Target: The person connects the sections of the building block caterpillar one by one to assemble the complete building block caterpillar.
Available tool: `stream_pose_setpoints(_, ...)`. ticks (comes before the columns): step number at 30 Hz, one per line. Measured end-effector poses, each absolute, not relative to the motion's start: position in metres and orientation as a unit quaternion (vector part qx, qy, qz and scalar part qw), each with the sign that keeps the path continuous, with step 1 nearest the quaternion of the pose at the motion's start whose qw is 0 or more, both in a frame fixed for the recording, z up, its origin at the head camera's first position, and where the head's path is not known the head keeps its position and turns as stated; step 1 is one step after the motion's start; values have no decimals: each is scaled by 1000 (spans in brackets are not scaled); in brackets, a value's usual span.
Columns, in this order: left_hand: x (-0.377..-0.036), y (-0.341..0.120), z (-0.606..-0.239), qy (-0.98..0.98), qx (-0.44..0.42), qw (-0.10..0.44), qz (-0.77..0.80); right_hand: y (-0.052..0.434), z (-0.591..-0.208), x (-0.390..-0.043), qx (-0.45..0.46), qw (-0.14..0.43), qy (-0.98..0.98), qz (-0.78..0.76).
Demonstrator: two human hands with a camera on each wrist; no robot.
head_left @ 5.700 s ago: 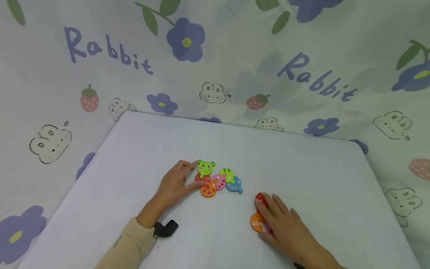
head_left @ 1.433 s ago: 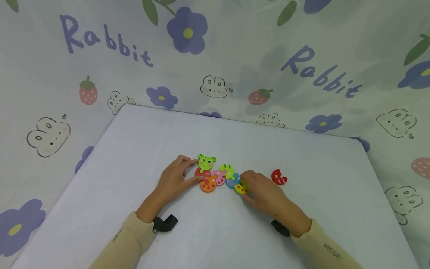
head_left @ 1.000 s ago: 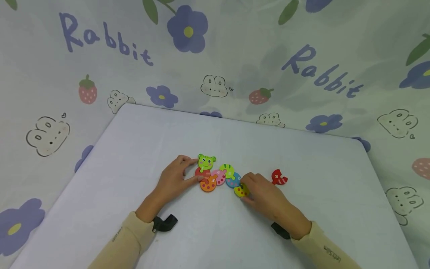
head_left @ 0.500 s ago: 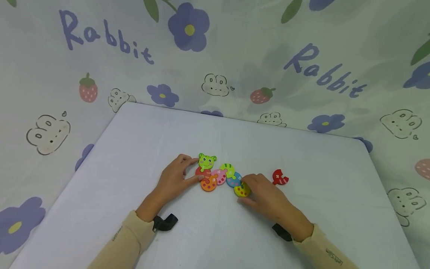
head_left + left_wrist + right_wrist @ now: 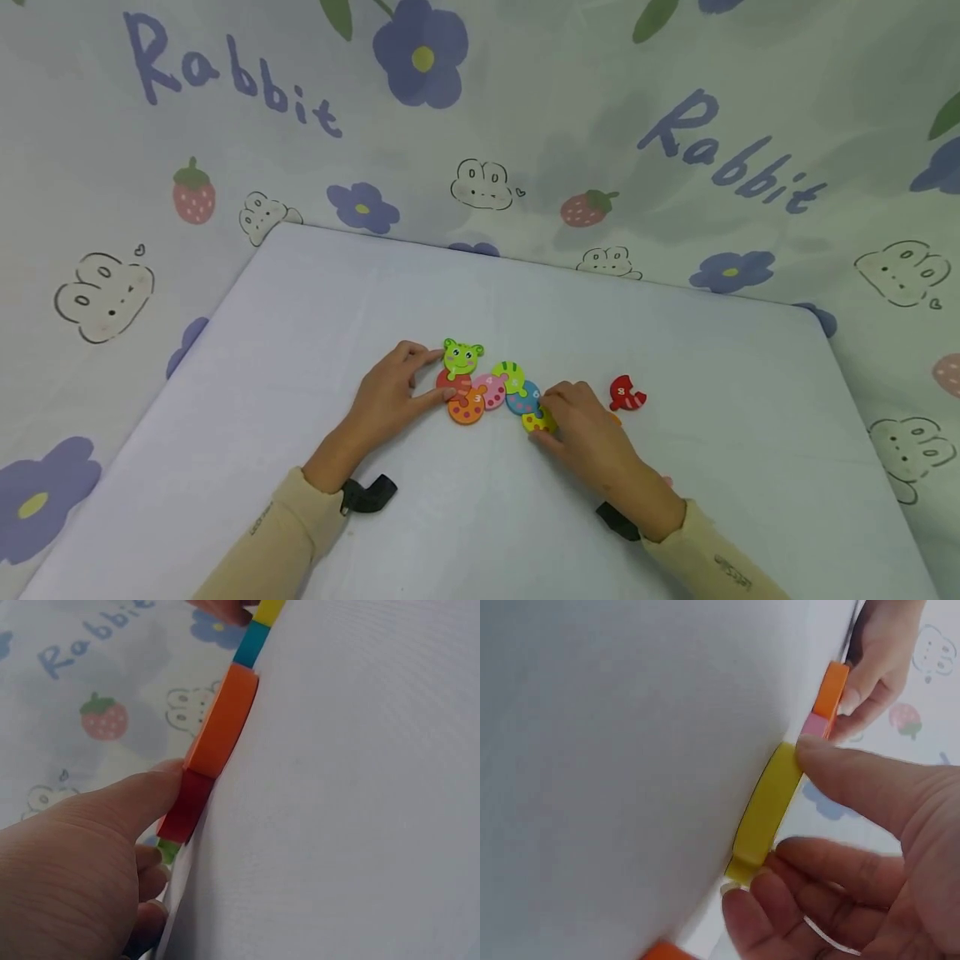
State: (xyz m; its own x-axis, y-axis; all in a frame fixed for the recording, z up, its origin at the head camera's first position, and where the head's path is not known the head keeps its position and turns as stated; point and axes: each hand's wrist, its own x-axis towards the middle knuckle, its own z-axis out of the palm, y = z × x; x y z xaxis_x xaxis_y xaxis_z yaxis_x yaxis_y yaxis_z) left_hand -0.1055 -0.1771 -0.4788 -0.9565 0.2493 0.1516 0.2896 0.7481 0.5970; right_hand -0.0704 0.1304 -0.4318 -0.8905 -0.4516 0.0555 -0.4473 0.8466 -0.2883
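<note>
Joined number pieces form a caterpillar puzzle on the white table: a green smiling head (image 5: pixel 461 357), then red (image 5: pixel 453 384), orange (image 5: pixel 466 409), pink (image 5: pixel 489 392), light green (image 5: pixel 508 377) and blue (image 5: pixel 522 398). My left hand (image 5: pixel 390 396) steadies the head end, its thumb on the red piece and its fingers by the head's left side. With thumb and fingers, my right hand (image 5: pixel 592 433) pinches a yellow piece (image 5: pixel 767 802) against the blue one's lower end. Part of the yellow piece is hidden under the fingers in the head view.
A loose red piece (image 5: pixel 626 393) marked 8 lies beyond my right hand. An orange piece (image 5: pixel 617 418) and a bit of pink (image 5: pixel 667 481) peek out behind that hand and wrist. Patterned rabbit cloth (image 5: pixel 480 133) hangs behind the table (image 5: pixel 375 292).
Several seconds ago my right hand lay over loose pieces at lower right; it now holds the yellow piece at the blue end. Its thumb has just shifted back onto the yellow piece.
</note>
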Motion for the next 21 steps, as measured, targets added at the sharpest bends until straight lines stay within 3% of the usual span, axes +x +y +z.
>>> stream_pose_setpoints(14, -105, -175, -477, -935, -143, 28, -323, 131, -431, -65, -210, 29, 965, -153)
stream_pose_setpoints(21, -105, -176, -477, -936, -139, 25, -322, 148, -421, -71, -228, 121, 951, -171)
